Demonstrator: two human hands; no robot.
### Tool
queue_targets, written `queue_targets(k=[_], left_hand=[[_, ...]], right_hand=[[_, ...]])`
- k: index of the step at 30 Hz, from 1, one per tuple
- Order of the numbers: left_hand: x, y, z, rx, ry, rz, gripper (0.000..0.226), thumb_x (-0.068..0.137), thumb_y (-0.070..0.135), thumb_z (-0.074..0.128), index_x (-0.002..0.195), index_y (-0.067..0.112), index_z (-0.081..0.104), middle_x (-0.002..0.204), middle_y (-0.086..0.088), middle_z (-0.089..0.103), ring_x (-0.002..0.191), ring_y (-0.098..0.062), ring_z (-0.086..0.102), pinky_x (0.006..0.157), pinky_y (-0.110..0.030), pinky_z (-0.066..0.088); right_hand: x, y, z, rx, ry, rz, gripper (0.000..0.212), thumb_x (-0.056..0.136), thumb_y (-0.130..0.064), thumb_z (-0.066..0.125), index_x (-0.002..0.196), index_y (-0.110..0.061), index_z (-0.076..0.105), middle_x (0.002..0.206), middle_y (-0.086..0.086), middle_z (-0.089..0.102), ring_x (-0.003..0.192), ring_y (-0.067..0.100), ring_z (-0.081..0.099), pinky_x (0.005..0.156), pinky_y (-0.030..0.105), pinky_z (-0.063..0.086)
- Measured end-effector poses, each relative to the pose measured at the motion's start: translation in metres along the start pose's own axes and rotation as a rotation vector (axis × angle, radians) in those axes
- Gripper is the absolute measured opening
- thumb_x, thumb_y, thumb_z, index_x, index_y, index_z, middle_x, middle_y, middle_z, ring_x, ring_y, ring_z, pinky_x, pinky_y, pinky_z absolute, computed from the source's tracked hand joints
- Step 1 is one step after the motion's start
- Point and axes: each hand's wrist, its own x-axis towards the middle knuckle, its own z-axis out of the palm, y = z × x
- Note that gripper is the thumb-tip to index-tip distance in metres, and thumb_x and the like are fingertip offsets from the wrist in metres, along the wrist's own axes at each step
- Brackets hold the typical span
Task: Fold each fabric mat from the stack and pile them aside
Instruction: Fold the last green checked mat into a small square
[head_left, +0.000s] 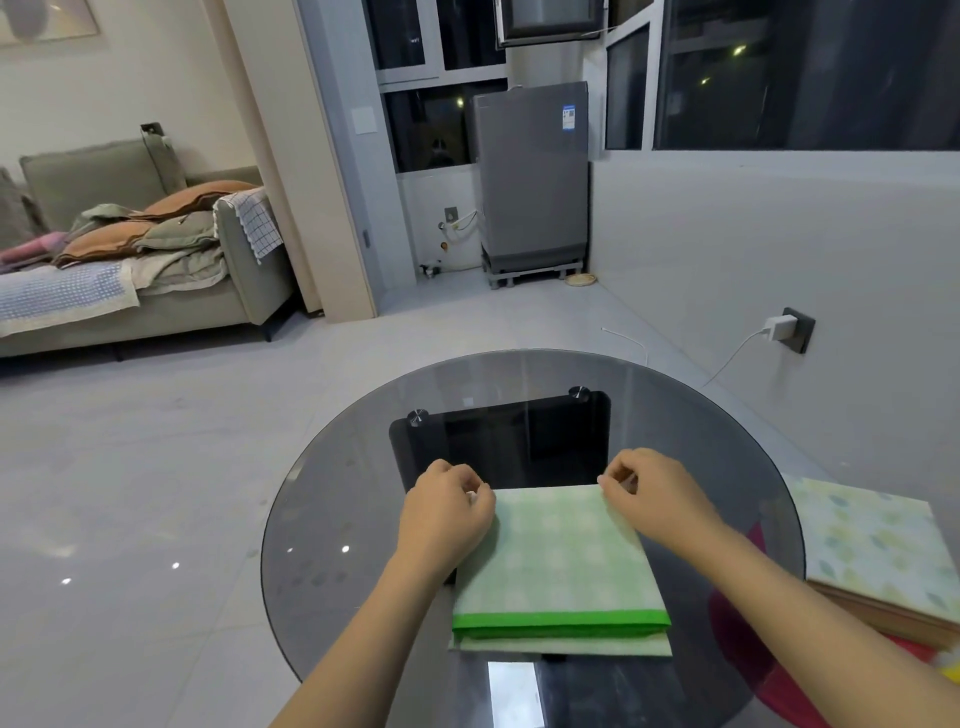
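Observation:
A green checked fabric mat (558, 566) with a bright green hem lies partly folded on the round glass table (337, 499). My left hand (447, 506) pinches the mat's far left corner. My right hand (652, 493) pinches its far right corner. Both hands sit at the folded far edge, fingers closed on the cloth. To the right, a stack of mats (878, 551) rests beside the table, its top one pale with a leaf print.
A black table base (519, 431) shows through the glass. A red stool or seat (748, 649) lies under the table's right side. A sofa (130, 249) stands far left, a grey appliance (535, 176) at the back, and a wall plug (784, 328) with cable on the right.

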Motion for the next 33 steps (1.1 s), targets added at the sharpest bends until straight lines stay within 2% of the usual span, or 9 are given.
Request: queue_targets(k=[3,6,10,14,19,23,27,30,33], left_hand=[[-0.001,0.012,0.009,0.162,0.043,0.161,0.04,0.086,0.031,0.041,0.117,0.018,0.063,0.123,-0.001,0.054,0.115,-0.02,0.049,0.099,-0.032,0.035],[-0.005,0.031,0.022,0.161,-0.191,0.24,0.051,0.095,0.023,0.031,0.145,0.013,0.033,0.156,-0.003,0.024,0.145,-0.016,0.016,0.119,-0.037,0.003],[-0.011,0.035,0.038,0.215,-0.349,0.256,0.054,0.1,0.026,0.022,0.152,0.019,0.01,0.16,0.0,0.004,0.147,-0.015,-0.002,0.118,-0.036,-0.007],[-0.014,0.026,0.045,0.305,-0.338,0.281,0.054,0.101,0.036,0.017,0.152,0.026,0.002,0.16,0.005,-0.003,0.146,-0.011,-0.008,0.118,-0.035,-0.011],[-0.015,0.011,0.038,0.319,-0.305,0.195,0.055,0.101,0.04,0.015,0.152,0.024,0.003,0.159,0.006,-0.004,0.146,-0.01,-0.01,0.119,-0.037,-0.009],[-0.012,-0.01,0.027,0.283,-0.313,0.082,0.054,0.102,0.039,0.015,0.152,0.022,0.004,0.16,0.005,-0.004,0.146,-0.009,-0.008,0.119,-0.036,-0.007],[-0.011,-0.014,0.024,0.243,-0.281,0.079,0.053,0.101,0.041,0.019,0.151,0.023,0.013,0.16,0.006,0.004,0.146,-0.009,-0.001,0.119,-0.035,-0.003],[-0.007,-0.016,0.017,0.198,-0.24,0.077,0.052,0.097,0.049,0.034,0.144,0.027,0.03,0.153,0.007,0.024,0.142,-0.013,0.017,0.115,-0.034,0.01],[-0.001,-0.016,0.007,0.142,-0.241,0.035,0.05,0.086,0.056,0.052,0.128,0.03,0.045,0.136,0.007,0.036,0.129,-0.016,0.029,0.105,-0.033,0.019]], right_hand=[[0.0,-0.009,0.006,-0.245,0.035,-0.184,0.024,0.092,-0.03,0.047,0.113,-0.027,0.06,0.115,-0.011,0.058,0.11,0.014,0.049,0.088,0.027,0.037],[-0.001,-0.017,0.019,-0.24,-0.115,-0.236,0.043,0.099,-0.03,0.034,0.141,-0.026,0.037,0.145,-0.009,0.04,0.135,0.012,0.031,0.11,0.029,0.023],[-0.008,-0.017,0.038,-0.32,-0.279,-0.185,0.048,0.102,-0.031,0.019,0.149,-0.023,0.015,0.157,-0.006,0.017,0.145,0.011,0.009,0.118,0.031,0.004],[-0.016,-0.014,0.043,-0.344,-0.299,-0.168,0.052,0.101,-0.037,0.014,0.15,-0.024,0.003,0.158,-0.008,0.001,0.145,0.01,-0.007,0.118,0.035,-0.006],[-0.018,-0.009,0.042,-0.377,-0.297,-0.094,0.057,0.099,-0.043,0.011,0.15,-0.019,-0.002,0.158,-0.005,-0.007,0.144,0.012,-0.013,0.118,0.036,-0.01],[-0.019,-0.008,0.042,-0.389,-0.263,-0.015,0.059,0.099,-0.042,0.009,0.15,-0.014,-0.003,0.158,0.0,-0.009,0.145,0.014,-0.012,0.118,0.038,-0.011],[-0.019,-0.008,0.042,-0.363,-0.224,0.019,0.055,0.101,-0.037,0.01,0.15,-0.015,0.004,0.159,-0.001,-0.002,0.145,0.014,-0.006,0.118,0.04,-0.007],[-0.018,-0.006,0.039,-0.329,-0.139,0.014,0.048,0.101,-0.033,0.019,0.147,-0.017,0.022,0.155,-0.002,0.018,0.143,0.016,0.011,0.117,0.038,0.004],[-0.006,-0.006,0.027,-0.258,-0.156,0.031,0.029,0.097,-0.036,0.038,0.123,-0.025,0.043,0.134,-0.004,0.04,0.126,0.019,0.033,0.104,0.034,0.021]])
